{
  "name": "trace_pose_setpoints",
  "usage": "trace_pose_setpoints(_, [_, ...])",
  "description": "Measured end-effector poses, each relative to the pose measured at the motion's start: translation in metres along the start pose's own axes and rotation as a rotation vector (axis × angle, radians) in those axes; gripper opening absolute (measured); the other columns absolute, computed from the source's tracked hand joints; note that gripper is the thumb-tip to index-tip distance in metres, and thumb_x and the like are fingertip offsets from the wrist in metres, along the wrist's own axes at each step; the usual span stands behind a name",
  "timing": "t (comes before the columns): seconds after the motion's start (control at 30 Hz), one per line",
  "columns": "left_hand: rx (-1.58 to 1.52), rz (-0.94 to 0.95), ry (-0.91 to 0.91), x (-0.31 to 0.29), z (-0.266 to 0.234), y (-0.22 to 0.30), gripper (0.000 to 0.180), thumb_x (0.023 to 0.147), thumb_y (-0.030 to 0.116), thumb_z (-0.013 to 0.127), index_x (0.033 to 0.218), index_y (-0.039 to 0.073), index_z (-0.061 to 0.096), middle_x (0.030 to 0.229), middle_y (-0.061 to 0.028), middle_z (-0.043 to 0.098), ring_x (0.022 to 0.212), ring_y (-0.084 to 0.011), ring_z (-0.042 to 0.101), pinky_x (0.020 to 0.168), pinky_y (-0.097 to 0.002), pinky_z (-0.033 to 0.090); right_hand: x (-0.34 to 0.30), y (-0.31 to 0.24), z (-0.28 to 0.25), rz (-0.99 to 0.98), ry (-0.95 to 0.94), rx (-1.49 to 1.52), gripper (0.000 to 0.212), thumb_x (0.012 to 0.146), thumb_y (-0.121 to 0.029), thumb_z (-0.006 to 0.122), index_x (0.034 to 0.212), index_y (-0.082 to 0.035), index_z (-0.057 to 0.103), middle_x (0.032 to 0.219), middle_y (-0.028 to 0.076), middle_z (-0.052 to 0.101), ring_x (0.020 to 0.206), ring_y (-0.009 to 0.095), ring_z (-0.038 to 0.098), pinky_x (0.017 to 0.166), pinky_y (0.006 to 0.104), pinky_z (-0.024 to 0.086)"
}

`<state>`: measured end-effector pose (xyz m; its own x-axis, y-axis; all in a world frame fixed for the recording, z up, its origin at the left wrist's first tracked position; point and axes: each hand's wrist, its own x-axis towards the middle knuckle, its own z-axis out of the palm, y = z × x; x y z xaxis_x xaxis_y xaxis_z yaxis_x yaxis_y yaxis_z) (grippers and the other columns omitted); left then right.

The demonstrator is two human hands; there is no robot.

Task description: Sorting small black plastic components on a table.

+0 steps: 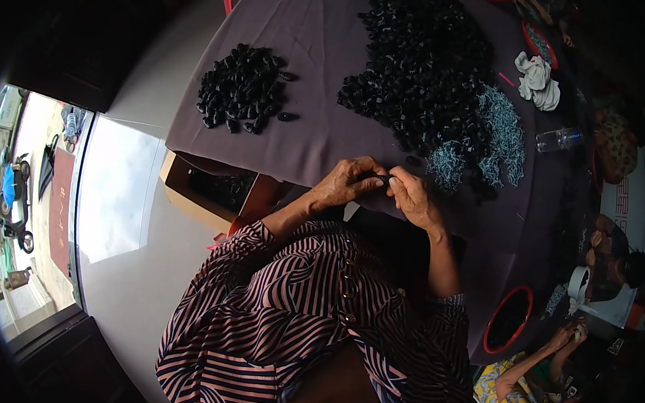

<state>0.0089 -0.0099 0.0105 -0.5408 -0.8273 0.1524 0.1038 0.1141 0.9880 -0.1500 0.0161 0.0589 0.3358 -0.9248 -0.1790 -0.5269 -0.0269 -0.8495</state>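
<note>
My left hand and my right hand meet at the near edge of the cloth-covered table. Pinched between their fingertips is a small black ribbed plastic piece, partly covered by the fingers. Just beyond my right hand lie heaps of thin blue-grey pieces, like small screws or pins. A large heap of black ribbed pieces spreads over the far middle of the table. To the left sits a smaller heap of similar black pieces.
An open cardboard box with black pieces stands below the table's left edge. Crumpled white cloth, a clear bottle and a red-rimmed basin are to the right. Other people work along the right side, including one in a yellow patterned top.
</note>
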Motion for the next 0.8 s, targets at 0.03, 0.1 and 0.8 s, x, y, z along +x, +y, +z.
trace_pose_setpoints(0.03, [-0.02,-0.026,-0.005,0.0,0.0,0.0,0.014,0.074,0.012,0.052,0.083,0.0,0.051,0.07,-0.0031,0.052,0.063,-0.0076,0.047,0.056,-0.0207,0.038,-0.001,-0.002,0.001,-0.011,0.02,-0.085,0.014,0.08,-0.014,0.038,0.076,-0.001,0.043,0.052,0.008,0.045,0.042,0.017,0.044,0.042,0.0253,0.037])
trace_pose_setpoints(0.1, [-0.041,-0.052,-0.01,-0.001,0.0,-0.001,0.015,0.074,0.012,0.052,0.083,0.001,0.051,0.069,-0.0027,0.052,0.063,-0.0074,0.046,0.056,-0.0206,0.038,-0.001,-0.001,0.003,-0.095,0.061,-0.158,0.012,0.08,-0.012,0.039,0.075,-0.001,0.042,0.052,0.01,0.044,0.044,0.019,0.045,0.042,0.0269,0.036])
trace_pose_setpoints(0.8, [0.02,-0.055,-0.018,-0.002,0.001,0.004,0.014,0.073,0.011,0.052,0.08,-0.001,0.052,0.07,-0.0074,0.051,0.064,-0.0131,0.049,0.056,-0.0238,0.039,0.0,-0.004,0.001,-0.179,0.02,-0.346,0.01,0.078,-0.008,0.038,0.071,-0.001,0.036,0.052,0.015,0.044,0.053,0.027,0.05,0.045,0.033,0.037])
